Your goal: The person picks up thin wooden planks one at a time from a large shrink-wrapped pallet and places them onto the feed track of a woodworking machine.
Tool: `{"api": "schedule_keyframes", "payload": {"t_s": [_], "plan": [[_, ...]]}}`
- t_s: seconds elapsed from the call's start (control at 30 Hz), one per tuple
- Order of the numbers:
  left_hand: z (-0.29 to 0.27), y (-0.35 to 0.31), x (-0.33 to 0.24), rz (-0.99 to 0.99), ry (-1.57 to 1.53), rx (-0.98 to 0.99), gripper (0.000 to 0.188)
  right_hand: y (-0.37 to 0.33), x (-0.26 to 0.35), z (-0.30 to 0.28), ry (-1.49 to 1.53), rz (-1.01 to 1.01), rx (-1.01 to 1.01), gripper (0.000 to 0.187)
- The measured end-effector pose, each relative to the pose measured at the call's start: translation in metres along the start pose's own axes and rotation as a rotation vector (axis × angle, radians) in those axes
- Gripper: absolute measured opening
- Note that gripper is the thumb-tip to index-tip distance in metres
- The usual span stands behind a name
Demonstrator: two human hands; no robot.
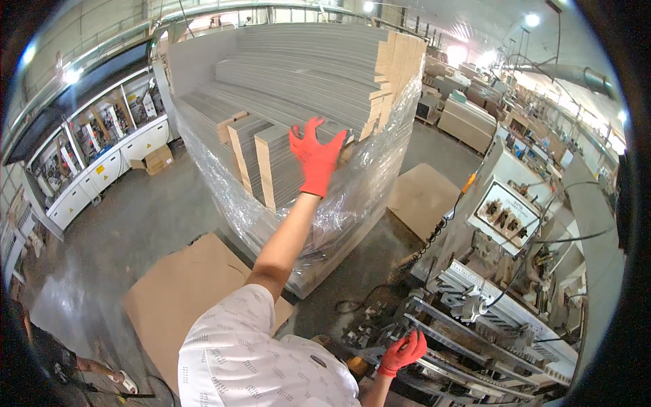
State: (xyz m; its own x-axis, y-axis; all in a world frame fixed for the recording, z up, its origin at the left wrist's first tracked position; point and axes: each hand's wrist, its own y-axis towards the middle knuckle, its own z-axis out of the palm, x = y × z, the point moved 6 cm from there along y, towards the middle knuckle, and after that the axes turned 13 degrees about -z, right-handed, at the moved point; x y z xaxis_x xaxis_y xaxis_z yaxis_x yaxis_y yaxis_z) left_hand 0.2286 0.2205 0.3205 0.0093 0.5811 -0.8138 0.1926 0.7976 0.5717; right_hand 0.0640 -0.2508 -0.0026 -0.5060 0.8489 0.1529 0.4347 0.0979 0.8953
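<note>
Head view: most gray boards stacked on the wrapped pallet, a few standing upright at its front, none lifted yet. Left hand, red-gloved, spread wide against an upright board's top edge. Right hand loosely curled, resting on the machine rails, holding nothing.

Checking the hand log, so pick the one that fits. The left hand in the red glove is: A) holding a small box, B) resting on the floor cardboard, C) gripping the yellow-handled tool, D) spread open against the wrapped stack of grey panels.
D: the left hand is spread, fingers open, on the upright panels of the plastic-wrapped stack.
</note>
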Motion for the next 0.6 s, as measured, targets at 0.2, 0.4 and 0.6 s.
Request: {"api": "schedule_keyframes", "payload": {"t_s": [0.2,0.4,0.6], "plan": [[-0.006,0.022,0.081,-0.581,-1.136,-0.035,0.043,0.003,0.023,0.0,0.045,0.031,0.003,0.025],[-0.035,-0.021,0.04,-0.532,-1.165,0.489,0.027,-0.001,0.044,-0.002,0.155,0.082,0.051,0.019],[-0.083,-0.155,-0.005,-0.071,-0.716,0.695,0.067,0.084,0.087,0.013,0.515,0.095,-0.026,0.022]]}}
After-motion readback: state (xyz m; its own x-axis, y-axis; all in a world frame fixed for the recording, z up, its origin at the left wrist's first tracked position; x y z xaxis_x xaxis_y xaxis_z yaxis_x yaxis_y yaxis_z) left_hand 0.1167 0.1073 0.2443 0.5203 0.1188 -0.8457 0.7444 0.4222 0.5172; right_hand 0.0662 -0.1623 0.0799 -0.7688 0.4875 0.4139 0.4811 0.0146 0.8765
